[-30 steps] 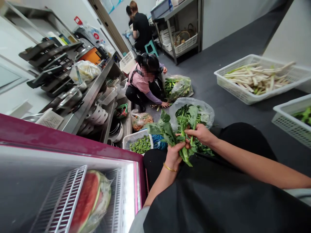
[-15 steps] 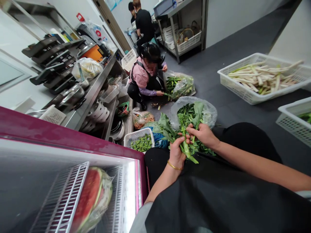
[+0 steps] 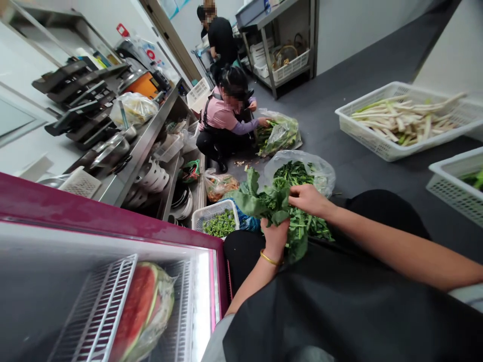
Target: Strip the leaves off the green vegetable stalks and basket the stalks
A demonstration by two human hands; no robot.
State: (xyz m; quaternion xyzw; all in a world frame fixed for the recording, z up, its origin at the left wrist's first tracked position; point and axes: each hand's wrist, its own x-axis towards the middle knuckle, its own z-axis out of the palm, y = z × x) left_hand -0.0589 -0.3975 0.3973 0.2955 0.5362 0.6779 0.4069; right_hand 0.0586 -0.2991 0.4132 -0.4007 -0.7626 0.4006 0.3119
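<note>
A floppy bunch of dark-green broad leaves with a bumpy green head [image 3: 264, 198] is sitting above the person's lap, where the bare left hand [image 3: 275, 235] is wrapping its fingers around the bottom of it. The bare right hand [image 3: 310, 198] is curling its fingers against the bunch's right edge; whether they are pinching a leaf, I can't tell. I'm guessing it is weighing very little, the leaves being soft and easily torn or bruised, perhaps slipping if damp. The stalks are hiding in the fist, but I'm thinking they are the firmer part, so low down is the place for gripping. Loose dark-green leafy vegetables [image 3: 311, 226] are lying just below, and a clear plastic bag [image 3: 327, 173] is gaping beyond. Farther out, a co-worker in a pink top [image 3: 222, 115] is crouching, reaching toward another bag of greens [image 3: 281, 134].
</note>
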